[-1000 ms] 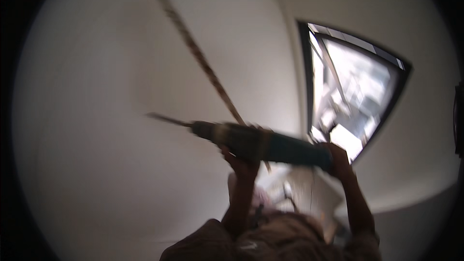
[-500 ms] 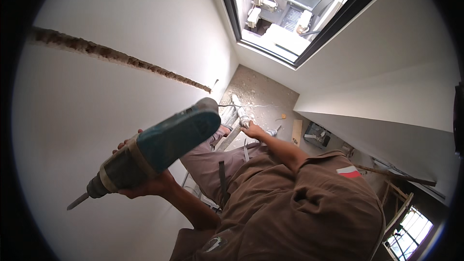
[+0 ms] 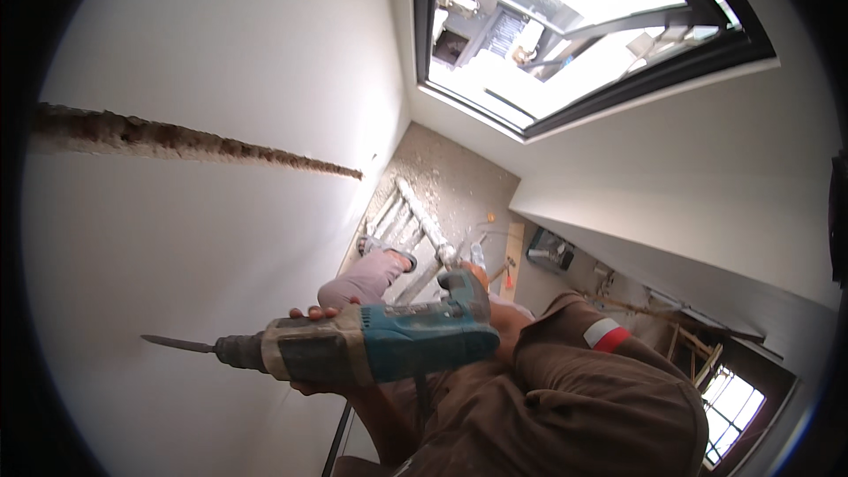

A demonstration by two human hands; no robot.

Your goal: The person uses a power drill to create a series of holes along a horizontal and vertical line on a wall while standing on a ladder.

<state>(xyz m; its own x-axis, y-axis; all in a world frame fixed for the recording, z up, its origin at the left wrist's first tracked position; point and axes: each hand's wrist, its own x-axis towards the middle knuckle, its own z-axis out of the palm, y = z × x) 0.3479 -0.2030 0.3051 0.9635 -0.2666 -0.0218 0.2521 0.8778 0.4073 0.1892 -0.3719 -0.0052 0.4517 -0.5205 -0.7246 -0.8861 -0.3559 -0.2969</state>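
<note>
A teal-and-black rotary hammer drill [image 3: 424, 336] lies level across my front, its pointed chisel bit [image 3: 177, 343] aimed left toward the white wall [image 3: 177, 256]. My left hand [image 3: 331, 387] is wrapped around the front of its body from below, with fingertips showing over the top edge. My right hand [image 3: 477, 272] is mostly hidden behind the drill's rear handle, close to the upper end of a whitish, plaster-spattered ladder [image 3: 424, 221]. Whether it grips the handle or the ladder cannot be made out. A rough channel [image 3: 194, 143] is cut along the wall.
An open dark-framed window [image 3: 530, 128] is at the upper right. Rubble covers the floor [image 3: 433, 163] beneath the ladder. My foot [image 3: 406, 261] stands on a rung. A wooden board [image 3: 511, 256], a grey box [image 3: 549, 252] and lumber [image 3: 698, 344] lie to the right.
The drill has swung from a steep tilt to nearly level, and its rear end has moved right and down toward my right hand. My view has shifted as well.
</note>
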